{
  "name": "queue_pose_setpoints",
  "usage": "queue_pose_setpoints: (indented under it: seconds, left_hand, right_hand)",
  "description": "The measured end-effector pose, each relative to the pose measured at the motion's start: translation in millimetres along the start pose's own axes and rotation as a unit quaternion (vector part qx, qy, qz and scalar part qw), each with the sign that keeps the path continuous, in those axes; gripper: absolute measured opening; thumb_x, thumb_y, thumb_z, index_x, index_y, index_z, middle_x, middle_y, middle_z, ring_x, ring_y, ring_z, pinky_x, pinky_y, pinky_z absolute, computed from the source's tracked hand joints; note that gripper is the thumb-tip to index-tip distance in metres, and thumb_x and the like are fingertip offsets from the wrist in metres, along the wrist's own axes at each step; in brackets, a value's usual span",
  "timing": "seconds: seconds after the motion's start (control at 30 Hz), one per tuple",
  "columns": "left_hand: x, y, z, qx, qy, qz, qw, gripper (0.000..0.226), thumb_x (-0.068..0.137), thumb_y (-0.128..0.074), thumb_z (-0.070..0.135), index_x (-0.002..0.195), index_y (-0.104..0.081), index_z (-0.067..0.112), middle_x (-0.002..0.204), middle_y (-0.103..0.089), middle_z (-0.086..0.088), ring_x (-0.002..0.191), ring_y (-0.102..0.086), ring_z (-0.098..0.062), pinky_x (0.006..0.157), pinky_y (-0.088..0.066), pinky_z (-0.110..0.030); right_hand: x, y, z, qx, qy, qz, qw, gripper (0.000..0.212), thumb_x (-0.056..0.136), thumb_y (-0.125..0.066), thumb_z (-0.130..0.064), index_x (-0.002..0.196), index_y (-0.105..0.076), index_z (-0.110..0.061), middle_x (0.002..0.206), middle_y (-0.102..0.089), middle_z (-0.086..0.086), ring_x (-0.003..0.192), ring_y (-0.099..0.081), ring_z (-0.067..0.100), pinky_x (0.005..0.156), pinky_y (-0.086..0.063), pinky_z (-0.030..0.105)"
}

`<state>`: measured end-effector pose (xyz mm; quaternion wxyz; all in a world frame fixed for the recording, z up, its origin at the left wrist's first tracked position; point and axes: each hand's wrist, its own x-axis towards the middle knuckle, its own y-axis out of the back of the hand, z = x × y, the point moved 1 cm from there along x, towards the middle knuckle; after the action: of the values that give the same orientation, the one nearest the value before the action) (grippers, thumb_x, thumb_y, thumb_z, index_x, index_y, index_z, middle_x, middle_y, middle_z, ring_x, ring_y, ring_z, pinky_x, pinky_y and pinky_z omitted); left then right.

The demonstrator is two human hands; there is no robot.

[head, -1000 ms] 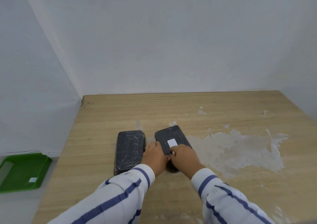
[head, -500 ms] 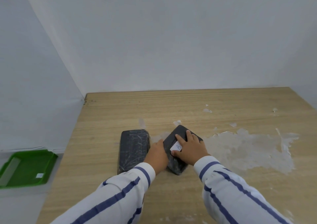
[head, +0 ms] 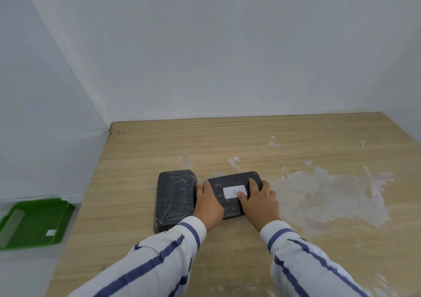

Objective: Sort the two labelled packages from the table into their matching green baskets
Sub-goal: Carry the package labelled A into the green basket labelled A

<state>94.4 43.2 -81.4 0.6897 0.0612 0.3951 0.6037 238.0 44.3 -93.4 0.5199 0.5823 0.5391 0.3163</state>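
Both hands are on the right package (head: pixel 230 184) now, one at each end. The left grip (head: pixel 208 203) clasps its left end, thumb laid along the top edge, fingers wrapped out of sight round the side. The right grip (head: pixel 258 200) is closed over the right end, fingers (head: pixel 251 184) spread across the top and the thumb pressing on the white label (head: pixel 233 192), where a handwritten "A" shows, part covered. The package lies crosswise between the two hands, dark and wrapped in shiny film; whether it is lifted clear of the tabletop (head: pixel 250 137) or resting on it, I cannot tell.

Just left of the left grip lies the second package (head: pixel 175 200), lengthwise, flat on the wood, its near end slipping under the striped left sleeve (head: pixel 159 258). No label shows on its top. The left hand sits right against its long edge.

Far to the left of both hands, below the tabletop's edge, a green basket (head: pixel 34 222) sits on the floor, with a small white tag (head: pixel 50 232) inside; the writing is too small to read. Right of the right grip, a pale patch (head: pixel 330 196) of worn surface spreads over the wood. The right sleeve (head: pixel 303 260) runs down to the frame's bottom.
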Motion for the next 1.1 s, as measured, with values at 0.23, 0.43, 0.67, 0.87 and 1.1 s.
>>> queue_pose_setpoints:
  seconds: [0.23, 0.43, 0.67, 0.87, 1.1]
  left_hand:
    - [-3.3, 4.8, 1.6, -0.051, 0.006, 0.000, 0.999, 0.083, 0.083, -0.044, -0.008, 0.151, -0.005, 0.019, 0.157, -0.013, -0.007, 0.139, -0.027, -0.027, 0.111, -0.035, -0.035]
    - [-2.3, 13.4, 7.5, -0.062, -0.016, 0.001, 0.998, 0.060, 0.081, -0.042, -0.006, 0.136, -0.036, 0.014, 0.136, -0.044, -0.013, 0.118, -0.049, -0.030, 0.095, -0.050, -0.040]
    - [-8.9, 19.4, 8.7, -0.055, -0.024, 0.008, 0.998, 0.063, 0.081, -0.042, -0.005, 0.140, -0.032, 0.016, 0.136, -0.044, -0.012, 0.117, -0.050, -0.030, 0.097, -0.049, -0.041]
    - [-18.3, 27.2, 4.3, -0.064, -0.038, 0.022, 0.997, 0.061, 0.081, -0.043, -0.001, 0.137, -0.035, 0.022, 0.133, -0.047, -0.011, 0.112, -0.052, -0.027, 0.098, -0.049, -0.043]
    - [-25.7, 62.0, -0.4, -0.027, -0.092, 0.094, 0.991, 0.050, 0.093, -0.040, 0.018, 0.142, -0.029, 0.021, 0.133, -0.052, -0.010, 0.108, -0.056, -0.025, 0.089, -0.048, -0.035]
  right_hand:
    - [-0.2, 4.3, 9.3, 0.169, -0.074, -0.006, 0.983, 0.059, 0.091, -0.050, -0.039, 0.136, -0.034, -0.005, 0.125, -0.049, 0.021, 0.111, -0.048, 0.038, 0.095, -0.043, 0.044]
    - [0.0, 13.1, 17.0, 0.291, -0.111, 0.018, 0.950, 0.040, 0.093, -0.048, -0.036, 0.115, -0.051, -0.003, 0.101, -0.062, 0.013, 0.087, -0.058, 0.030, 0.071, -0.046, 0.035]
    - [-3.2, 14.5, 17.8, 0.352, -0.120, 0.019, 0.928, 0.027, 0.095, -0.042, -0.040, 0.105, -0.041, -0.015, 0.089, -0.059, 0.007, 0.075, -0.056, 0.023, 0.067, -0.044, 0.035]
    - [-10.0, 17.3, 12.1, 0.384, -0.112, 0.025, 0.916, 0.027, 0.094, -0.044, -0.041, 0.103, -0.042, -0.016, 0.087, -0.058, 0.005, 0.078, -0.058, 0.025, 0.068, -0.047, 0.036]
    - [-13.2, 38.5, -4.1, 0.408, -0.089, 0.045, 0.907, 0.027, 0.094, -0.044, -0.041, 0.104, -0.043, -0.015, 0.090, -0.058, 0.007, 0.081, -0.058, 0.027, 0.072, -0.053, 0.042]
